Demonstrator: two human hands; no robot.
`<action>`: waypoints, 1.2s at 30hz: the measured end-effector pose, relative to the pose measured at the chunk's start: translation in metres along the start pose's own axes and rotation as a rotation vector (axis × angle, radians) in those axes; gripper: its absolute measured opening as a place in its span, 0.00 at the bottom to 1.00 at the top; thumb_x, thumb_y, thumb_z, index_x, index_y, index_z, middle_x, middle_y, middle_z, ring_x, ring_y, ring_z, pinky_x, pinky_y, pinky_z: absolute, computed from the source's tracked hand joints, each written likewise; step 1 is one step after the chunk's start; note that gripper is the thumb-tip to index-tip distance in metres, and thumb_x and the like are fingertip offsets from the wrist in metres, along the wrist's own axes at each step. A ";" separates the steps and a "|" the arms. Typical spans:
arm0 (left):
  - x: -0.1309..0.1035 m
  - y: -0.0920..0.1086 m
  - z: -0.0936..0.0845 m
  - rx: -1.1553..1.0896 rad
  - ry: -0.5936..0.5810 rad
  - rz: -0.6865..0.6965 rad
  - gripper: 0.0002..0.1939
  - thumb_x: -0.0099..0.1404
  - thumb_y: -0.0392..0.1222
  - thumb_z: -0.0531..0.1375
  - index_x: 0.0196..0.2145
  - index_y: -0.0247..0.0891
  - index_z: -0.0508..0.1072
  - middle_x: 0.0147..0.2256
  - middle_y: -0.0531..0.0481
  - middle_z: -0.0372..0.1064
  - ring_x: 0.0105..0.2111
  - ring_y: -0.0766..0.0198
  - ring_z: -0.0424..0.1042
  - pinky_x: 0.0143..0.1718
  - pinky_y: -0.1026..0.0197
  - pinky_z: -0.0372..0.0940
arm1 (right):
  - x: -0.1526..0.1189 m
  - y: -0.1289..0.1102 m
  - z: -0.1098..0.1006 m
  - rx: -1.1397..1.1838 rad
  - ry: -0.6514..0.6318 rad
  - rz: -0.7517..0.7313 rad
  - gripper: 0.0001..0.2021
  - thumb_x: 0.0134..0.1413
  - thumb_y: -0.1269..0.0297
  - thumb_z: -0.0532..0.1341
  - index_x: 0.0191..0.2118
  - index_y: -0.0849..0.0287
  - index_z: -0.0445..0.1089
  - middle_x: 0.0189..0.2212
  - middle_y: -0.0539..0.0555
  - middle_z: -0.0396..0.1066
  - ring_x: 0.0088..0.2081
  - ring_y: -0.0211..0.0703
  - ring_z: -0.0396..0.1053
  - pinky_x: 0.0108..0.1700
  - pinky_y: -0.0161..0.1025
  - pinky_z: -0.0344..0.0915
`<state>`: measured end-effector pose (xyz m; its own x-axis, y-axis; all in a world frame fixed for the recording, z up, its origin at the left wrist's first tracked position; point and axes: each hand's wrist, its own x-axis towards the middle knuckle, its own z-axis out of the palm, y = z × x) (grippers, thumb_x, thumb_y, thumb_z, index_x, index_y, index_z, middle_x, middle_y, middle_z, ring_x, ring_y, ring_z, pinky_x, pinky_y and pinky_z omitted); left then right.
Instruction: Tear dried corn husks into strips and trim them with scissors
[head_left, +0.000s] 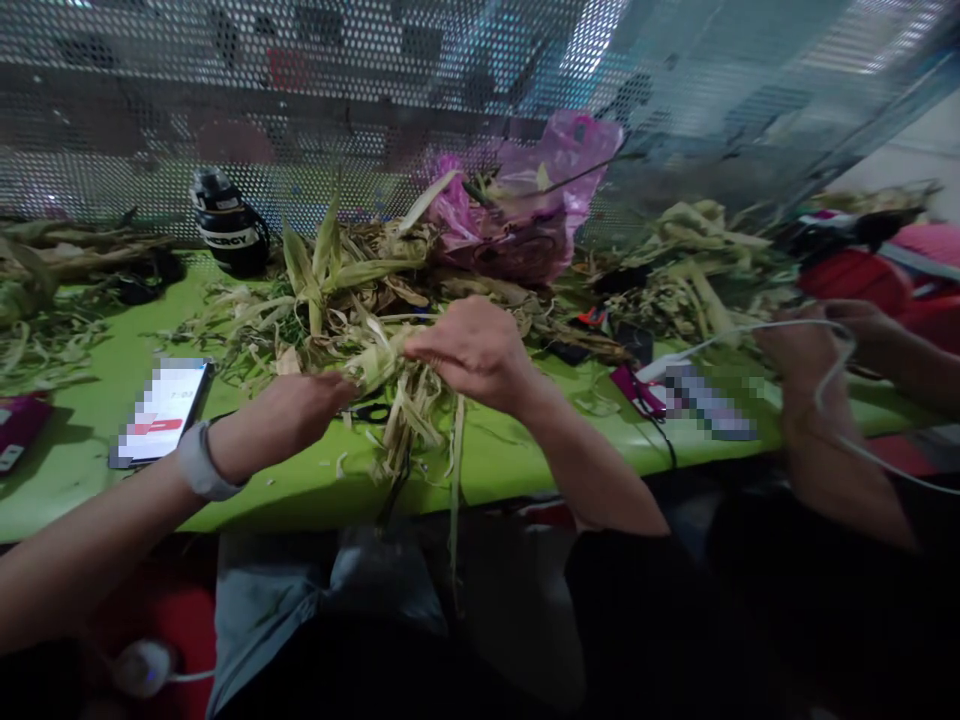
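Between my two hands is a pale bundle of braided-looking corn husk [381, 365]. My left hand [315, 405], with a grey band on the wrist, closes on its left end. At the right end, my right hand [476, 350] pinches the husk with thumb and fingers pressed together. Loose husk strips [411, 420] hang below the bundle over the table's front edge. The black handles of what look like scissors [371, 412] lie just under it. Right behind stands a heap of dry and greenish corn husks [319, 265].
On the green table [300, 490] lie a lit phone [169, 410] at left and another phone [709, 400] at right. A black bottle [225, 225] and a pink plastic bag [540, 220] stand behind. Another person's hands [806, 345] work at right with a white cable [832, 380].
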<state>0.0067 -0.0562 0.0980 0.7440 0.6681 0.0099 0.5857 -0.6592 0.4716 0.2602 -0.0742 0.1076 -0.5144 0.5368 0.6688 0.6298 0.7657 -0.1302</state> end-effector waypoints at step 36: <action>0.036 -0.040 0.053 -0.944 0.551 -0.237 0.10 0.62 0.42 0.59 0.26 0.35 0.66 0.18 0.57 0.56 0.17 0.73 0.52 0.19 0.68 0.48 | -0.011 -0.022 0.102 1.303 0.171 0.584 0.17 0.58 0.48 0.60 0.29 0.56 0.65 0.24 0.47 0.67 0.33 0.38 0.69 0.49 0.41 0.66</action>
<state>0.0271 -0.0240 0.0333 0.2644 0.9582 0.1097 0.0408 -0.1248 0.9913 0.1931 -0.0611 0.0286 -0.2392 0.9046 0.3528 -0.2968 0.2778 -0.9137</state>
